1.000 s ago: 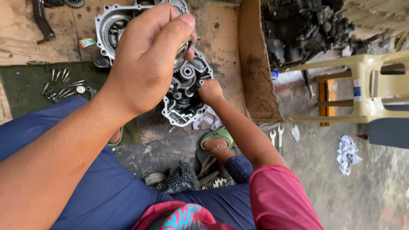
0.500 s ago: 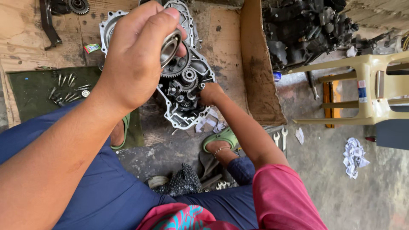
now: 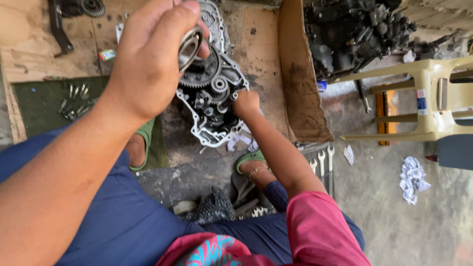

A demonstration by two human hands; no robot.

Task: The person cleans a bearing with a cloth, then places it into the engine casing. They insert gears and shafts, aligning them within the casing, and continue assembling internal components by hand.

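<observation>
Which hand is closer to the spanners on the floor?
The right hand, resting on the engine case up-left of the spanners. The left hand is farther left, raised, holding a bearing.

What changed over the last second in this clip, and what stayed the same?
The left hand turned the round metal bearing it grips, so its ring face now shows, raised above the open engine case. The right hand stayed on the case's edge. The bolts on the green mat lie unmoved.

engine case (image 3: 213, 129) half hidden by hand, bolts (image 3: 74, 101) too small, stool (image 3: 433, 106) cropped
</observation>
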